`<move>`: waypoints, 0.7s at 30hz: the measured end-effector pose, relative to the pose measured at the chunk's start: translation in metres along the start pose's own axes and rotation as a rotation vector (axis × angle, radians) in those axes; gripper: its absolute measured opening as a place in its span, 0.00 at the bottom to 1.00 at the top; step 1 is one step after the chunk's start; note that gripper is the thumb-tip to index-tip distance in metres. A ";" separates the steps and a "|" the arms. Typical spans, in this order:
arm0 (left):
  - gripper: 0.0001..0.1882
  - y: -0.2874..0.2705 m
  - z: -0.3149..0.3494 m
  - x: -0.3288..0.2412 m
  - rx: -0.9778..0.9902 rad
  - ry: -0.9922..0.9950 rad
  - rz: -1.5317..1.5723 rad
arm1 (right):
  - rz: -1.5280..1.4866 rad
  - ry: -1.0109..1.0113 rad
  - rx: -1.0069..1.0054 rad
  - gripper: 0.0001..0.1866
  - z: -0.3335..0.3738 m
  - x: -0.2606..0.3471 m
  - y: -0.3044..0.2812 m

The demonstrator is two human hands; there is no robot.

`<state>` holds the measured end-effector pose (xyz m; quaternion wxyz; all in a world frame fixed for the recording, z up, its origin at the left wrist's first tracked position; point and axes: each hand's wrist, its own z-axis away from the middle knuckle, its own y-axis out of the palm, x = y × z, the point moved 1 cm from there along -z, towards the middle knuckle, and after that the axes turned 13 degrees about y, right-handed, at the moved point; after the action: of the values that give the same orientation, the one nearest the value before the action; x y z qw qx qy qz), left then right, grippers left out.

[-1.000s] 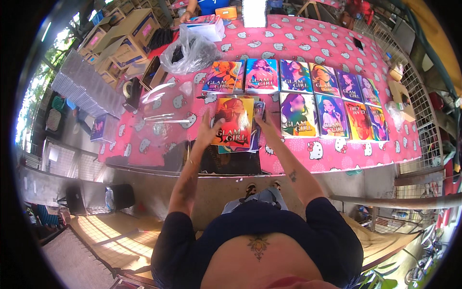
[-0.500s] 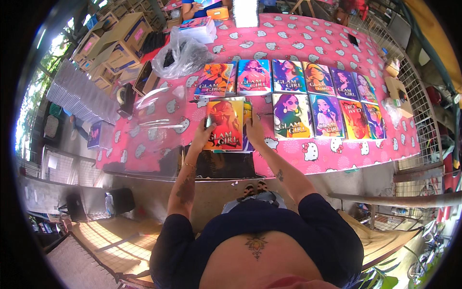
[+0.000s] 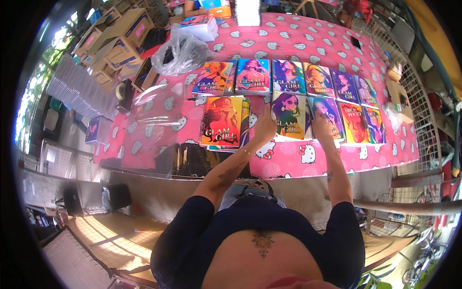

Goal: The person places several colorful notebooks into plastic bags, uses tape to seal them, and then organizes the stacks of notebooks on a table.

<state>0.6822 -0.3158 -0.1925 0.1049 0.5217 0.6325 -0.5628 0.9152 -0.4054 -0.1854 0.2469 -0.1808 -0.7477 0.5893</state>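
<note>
My left hand [image 3: 266,126] grips the left edge of a spiral notebook [image 3: 288,118] with a dark-haired figure in sunglasses on a white, yellow and green cover. At its right edge my right hand [image 3: 323,128] is closed, overlapping the purple-blue notebook [image 3: 332,110] beside it; some fingertips are hidden. Left of my hands, an orange-red notebook [image 3: 222,120] lies on other notebooks whose edges show at its right. A far row holds another orange notebook [image 3: 211,77], a pink-and-blue one [image 3: 253,76] and several more.
A pink patterned cloth [image 3: 308,153] covers the table. Clear plastic sheeting [image 3: 156,111] and a plastic bag [image 3: 180,55] lie left. Cardboard boxes [image 3: 120,43] and stacked notebooks [image 3: 79,91] stand beyond. Another person's hand shows at the far edge near an orange box [image 3: 220,12].
Both hands have left the orange-red notebook, which now lies on the table at left. They have moved right to the sunglasses notebook, which has shifted slightly left.
</note>
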 end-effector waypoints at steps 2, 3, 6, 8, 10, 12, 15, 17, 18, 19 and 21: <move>0.27 -0.040 -0.008 0.012 0.028 0.012 0.138 | -0.284 0.049 0.103 0.21 -0.019 -0.006 -0.012; 0.27 -0.072 -0.011 0.021 0.025 0.014 0.200 | -0.506 0.079 0.074 0.21 -0.016 0.016 -0.051; 0.25 -0.197 -0.007 -0.008 -0.241 0.130 0.692 | -0.931 0.022 -0.120 0.19 0.008 0.062 -0.089; 0.25 -0.264 -0.007 -0.007 -0.352 0.158 0.915 | -1.046 -0.164 -0.130 0.23 0.026 0.109 -0.083; 0.25 -0.292 0.000 0.002 -0.399 0.095 0.603 | -0.993 -0.424 -0.081 0.27 0.044 0.156 -0.056; 0.25 -0.299 0.012 0.016 -0.418 0.094 0.363 | -0.888 -0.709 0.024 0.27 0.049 0.189 -0.029; 0.24 -0.270 0.059 0.072 -0.148 0.105 -0.086 | -0.758 -0.823 0.339 0.24 0.048 0.217 -0.013; 0.22 -0.231 0.086 0.112 -0.168 0.325 -0.535 | -0.830 -0.580 0.626 0.22 0.029 0.221 -0.010; 0.21 -0.231 0.078 0.109 -0.222 0.334 -0.528 | -0.848 -0.506 0.461 0.19 0.011 0.229 -0.012; 0.20 -0.236 0.066 0.100 -0.279 0.346 -0.522 | -0.802 -0.340 0.338 0.19 -0.004 0.239 -0.016; 0.19 -0.237 0.028 0.109 -0.349 0.327 -0.327 | -0.786 -0.309 0.110 0.23 -0.047 0.250 0.027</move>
<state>0.4378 -0.2371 -0.1380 -0.0025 0.4709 0.8040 -0.3632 0.7389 -0.2212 -0.1642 0.3472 0.2221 -0.7553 0.5096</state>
